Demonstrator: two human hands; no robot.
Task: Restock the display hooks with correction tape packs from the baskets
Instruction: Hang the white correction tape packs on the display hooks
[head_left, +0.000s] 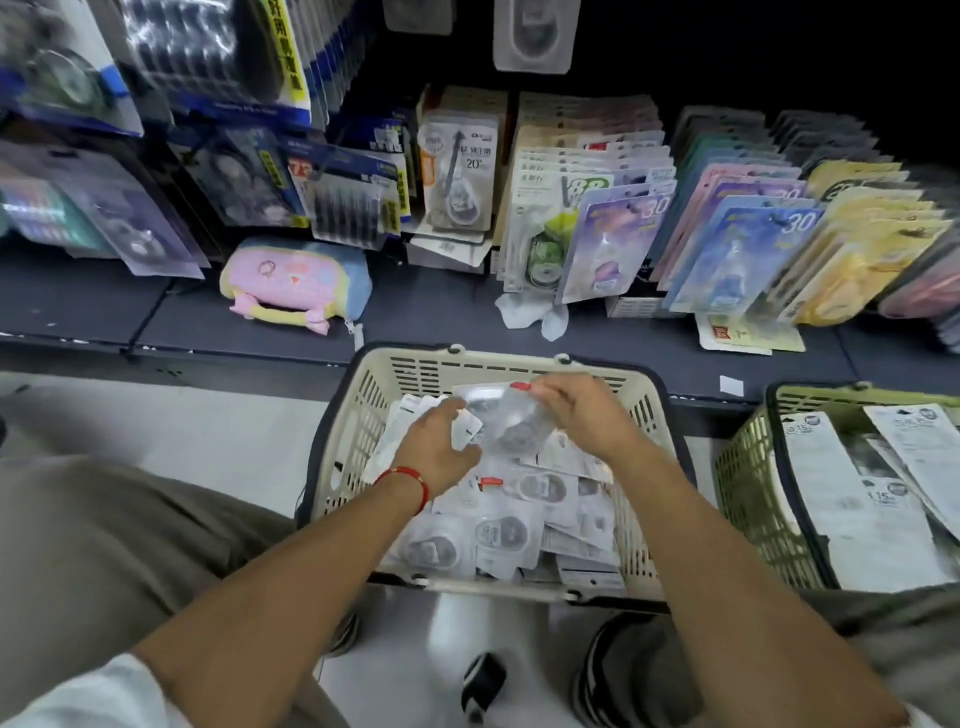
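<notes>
Both hands over the cream basket (363, 415), which sits on the floor below the shelf (441, 322). Right hand (582, 415) pinches a clear pack (511, 421) by its top edge, near the red tab, lifted above the pile. Left hand (434, 449) has fingers curled down at the pack's lower left corner; blurred, cannot tell if it grips that pack or another one under it. More packs (509, 530) lie loose and overlapping in the basket. Green basket (748, 499) to the right holds longer carded packs. Hooks with hanging stock (597, 208) are well apart from the hands, up behind the shelf edge.

Risks, judged: blister plastic is slick, so a pinch on one edge could let the pack swing or slip back into the pile. Overlapping packs may snag and come up together. Hang hole is not visible here, so orientation may need fixing before hooking. Similar-looking rows could lead to the wrong hook
</notes>
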